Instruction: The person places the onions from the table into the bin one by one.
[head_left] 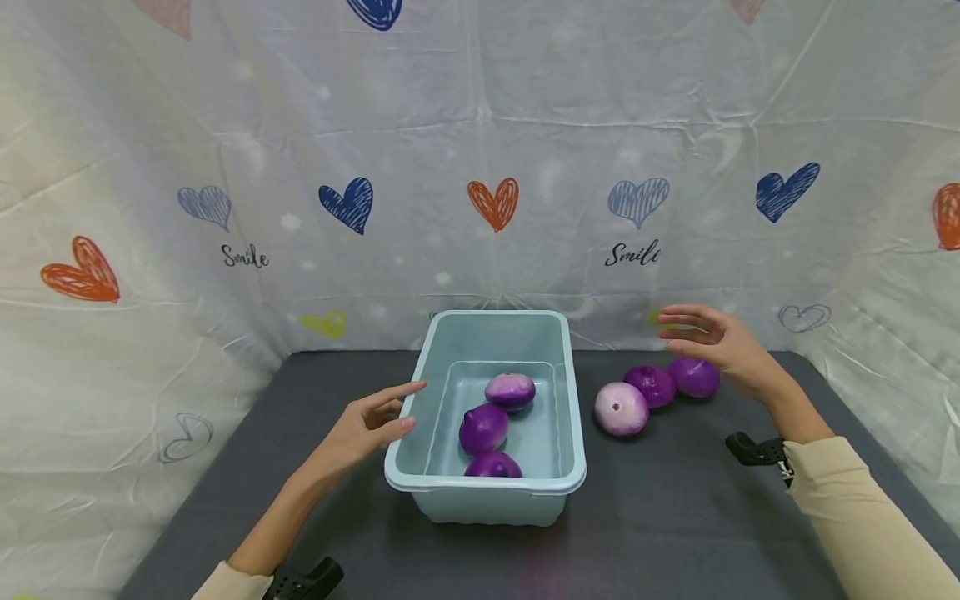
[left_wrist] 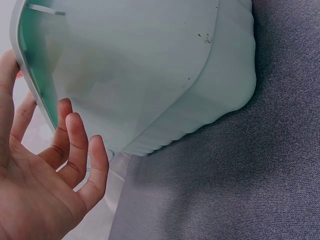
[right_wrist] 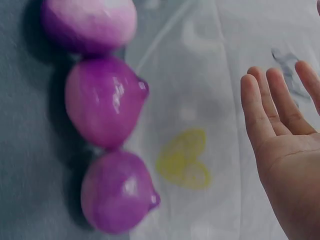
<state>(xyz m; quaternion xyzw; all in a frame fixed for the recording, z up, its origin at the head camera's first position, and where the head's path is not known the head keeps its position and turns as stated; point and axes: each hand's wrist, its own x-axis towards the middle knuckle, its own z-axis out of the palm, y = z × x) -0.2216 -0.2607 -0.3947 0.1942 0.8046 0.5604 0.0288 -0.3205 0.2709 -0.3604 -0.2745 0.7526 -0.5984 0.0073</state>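
Onions (head_left: 655, 384) three in a row, slanting back-right | right hand (head_left: 712, 337) grip spread above | left hand (head_left: 367, 425) grip spread beside basin (head_left: 487, 487)

Person's wearing a long-sleeved top in a pale beige, kind of cream-tan colour. The right sleeve (head_left: 862, 517) is showing the most, running loose and soft-looking from the lower right corner up to a cuff that's ending just short of the wrist, leaving the right hand (head_left: 712, 340) bare. The left sleeve (head_left: 221, 583) is only peeking in at the bottom edge, same beige fabric. Each wrist is carrying a small black plastic mount: the right wrist mount (head_left: 759, 451) is sticking out dark and chunky beside the cuff, and the left wrist mount (head_left: 307, 580) is showing ribbed edges. The left hand (head_left: 367, 425) is bare too.
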